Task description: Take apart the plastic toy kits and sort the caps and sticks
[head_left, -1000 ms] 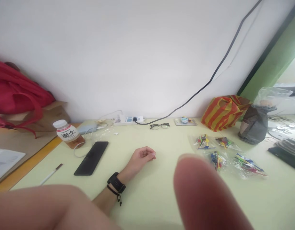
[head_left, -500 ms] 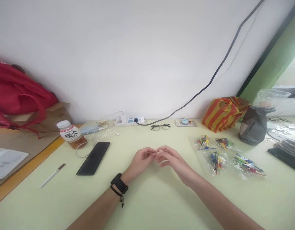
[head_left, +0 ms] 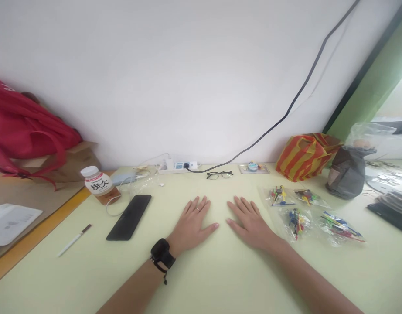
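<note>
My left hand [head_left: 192, 223] lies flat, palm down, on the pale green table [head_left: 220, 274], fingers spread, a black watch on its wrist. Beside it my right hand [head_left: 250, 221] rests the same way, fingers stretched out, a small gap between the two thumbs. Neither hand holds anything. A black phone [head_left: 129, 211] lies to the left of my left hand. Several clear bags of small colourful pieces [head_left: 295, 216] sit just right of my right hand.
A tea bottle [head_left: 98, 186] stands at the left, with a white pen [head_left: 74, 240] nearer me. A power strip [head_left: 178, 166], glasses [head_left: 219, 175] and a small tray [head_left: 253, 168] line the wall. A striped bag [head_left: 304, 155] and grey pouch [head_left: 346, 172] stand right; a red bag [head_left: 21, 131] left.
A second ago my right hand was blurred close to the camera and my left lay curled on the table. The hands then met fingertip to fingertip, and now both lie flat and apart.
</note>
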Tool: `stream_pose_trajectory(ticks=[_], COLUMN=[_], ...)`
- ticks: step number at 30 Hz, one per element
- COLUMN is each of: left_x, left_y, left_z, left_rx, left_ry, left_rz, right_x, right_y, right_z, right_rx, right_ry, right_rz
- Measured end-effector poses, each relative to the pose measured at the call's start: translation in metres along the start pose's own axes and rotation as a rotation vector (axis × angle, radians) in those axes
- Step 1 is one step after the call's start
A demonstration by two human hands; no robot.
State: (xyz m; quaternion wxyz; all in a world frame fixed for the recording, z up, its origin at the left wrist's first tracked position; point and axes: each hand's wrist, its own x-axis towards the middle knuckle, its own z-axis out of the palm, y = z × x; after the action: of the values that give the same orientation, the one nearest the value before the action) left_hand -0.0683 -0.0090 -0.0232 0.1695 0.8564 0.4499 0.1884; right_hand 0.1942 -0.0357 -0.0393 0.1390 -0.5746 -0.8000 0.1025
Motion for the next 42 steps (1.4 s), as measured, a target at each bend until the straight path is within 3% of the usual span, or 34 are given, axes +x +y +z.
stream_pose_trajectory(ticks=[6, 11, 16, 19, 21, 25, 30, 34, 42], left_x=[-0.001, 0.003, 0.012, 0.013, 0.012, 0.013, 0.021, 0.022, 0.020], left_y=[-0.002, 0.008, 0.011, 0.011, 0.011, 0.007, -0.004, -0.005, -0.001], left_z=[0.004, -0.005, -0.005, 0.001, 0.005, 0.006, 0.002, 0.000, -0.002], left_rx=[0.006, -0.112, -0.407, -0.654, -0.743, -0.815, -0.926, -0.904, -0.811], left_ry=[-0.010, 0.163, 0.279, 0.243, 0.280, 0.403, 0.285, 0.267, 0.211], left_rz=[0.012, 0.001, -0.185, -0.257, -0.248, -0.265, -0.326, -0.325, -0.329], right_x=[-0.001, 0.007, 0.016, 0.013, 0.010, 0.009, 0.015, 0.018, 0.013], right_y=[0.000, -0.002, -0.011, -0.018, -0.021, -0.012, 0.022, 0.039, 0.053], right_z=[0.002, 0.001, -0.004, -0.011, -0.014, -0.014, -0.012, -0.013, 0.014], right_rx=[0.001, 0.206, 0.487, 0.702, 0.748, 0.612, 0.230, 0.025, -0.297], right_ry=[0.053, 0.225, 0.434, 0.413, 0.406, 0.478, 0.643, 0.724, 0.584], right_rz=[0.000, -0.086, 0.090, 0.202, 0.276, 0.265, 0.076, 0.067, 0.234])
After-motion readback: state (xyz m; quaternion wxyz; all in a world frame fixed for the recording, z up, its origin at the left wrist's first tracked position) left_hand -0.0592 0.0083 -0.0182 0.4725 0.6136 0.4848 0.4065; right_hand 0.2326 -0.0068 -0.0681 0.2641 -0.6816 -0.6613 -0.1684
